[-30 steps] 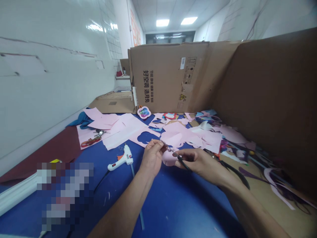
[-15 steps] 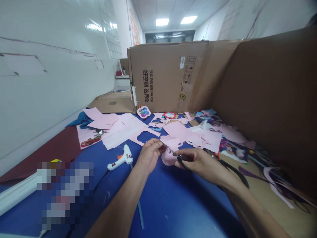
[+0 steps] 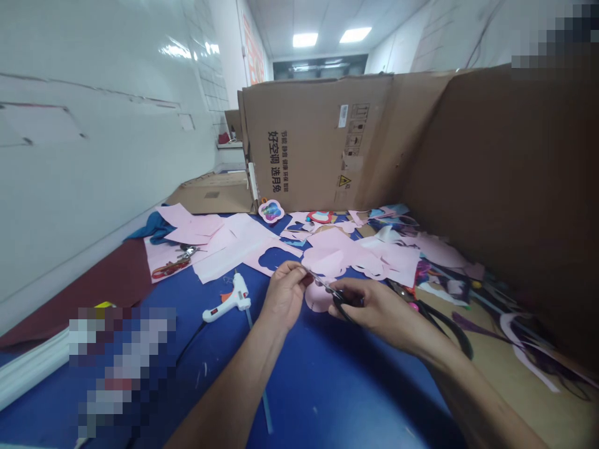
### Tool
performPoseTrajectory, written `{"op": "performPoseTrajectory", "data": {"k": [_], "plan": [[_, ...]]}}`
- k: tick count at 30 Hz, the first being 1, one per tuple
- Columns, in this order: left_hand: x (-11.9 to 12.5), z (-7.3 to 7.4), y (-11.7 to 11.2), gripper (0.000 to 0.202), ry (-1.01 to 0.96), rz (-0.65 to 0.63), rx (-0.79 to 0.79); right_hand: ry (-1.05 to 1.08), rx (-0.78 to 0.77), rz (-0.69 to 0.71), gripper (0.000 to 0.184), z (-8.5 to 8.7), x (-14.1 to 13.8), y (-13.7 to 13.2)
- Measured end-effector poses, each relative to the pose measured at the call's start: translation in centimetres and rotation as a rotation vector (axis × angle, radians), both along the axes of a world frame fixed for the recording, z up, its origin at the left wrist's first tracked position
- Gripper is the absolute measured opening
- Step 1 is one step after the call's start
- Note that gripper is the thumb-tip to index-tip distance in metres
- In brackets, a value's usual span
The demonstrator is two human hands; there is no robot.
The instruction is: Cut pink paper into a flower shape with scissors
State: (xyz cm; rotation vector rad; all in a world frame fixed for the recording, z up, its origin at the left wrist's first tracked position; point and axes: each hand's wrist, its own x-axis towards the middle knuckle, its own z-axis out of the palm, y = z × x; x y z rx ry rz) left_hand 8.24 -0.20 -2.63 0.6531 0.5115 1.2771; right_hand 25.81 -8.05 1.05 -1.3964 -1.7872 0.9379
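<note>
My right hand (image 3: 372, 305) is closed round the black handles of a pair of scissors (image 3: 344, 307). Their slim blades point left, toward my left hand (image 3: 285, 293). My left thumb and forefinger are pinched together at the blade tips; whatever small thing is between them is too hidden to name. Just under the blades there is a pink scalloped cutout (image 3: 319, 298), and whether it is held or lies on the table I cannot tell. Beyond both hands lie more pink sheets (image 3: 334, 243).
A white glue gun (image 3: 238, 298) lies on the blue table (image 3: 318, 386) left of my hands. Red-handled pliers (image 3: 172, 268) rest on pink sheets farther back. Large black-handled shears (image 3: 449, 324) lie by my right wrist. Cardboard walls (image 3: 309, 143) stand behind and to the right.
My right hand and the scissors have shifted very slightly, and the handles sit at a somewhat different angle. My left hand stays pinched in nearly the same place.
</note>
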Motion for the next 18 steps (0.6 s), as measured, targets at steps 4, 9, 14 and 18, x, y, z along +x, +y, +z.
{"op": "performPoseTrajectory", "data": {"k": [4, 9, 14, 18], "plan": [[0.0, 0.07, -0.04, 0.019, -0.012, -0.005, -0.003, 0.011, -0.027, 0.016, 0.018, 0.22, -0.08, -0.04], [-0.01, 0.06, 0.0, 0.02, -0.012, -0.011, 0.003, 0.04, -0.054, 0.034, 0.02, 0.32, -0.16, 0.03], [0.0, 0.15, -0.03, 0.02, -0.009, -0.012, 0.001, 0.086, -0.082, 0.038, 0.019, 0.32, -0.29, 0.01], [-0.01, 0.16, 0.0, 0.02, -0.002, -0.011, 0.007, 0.1, -0.095, 0.038, 0.016, 0.37, -0.38, -0.01]]}}
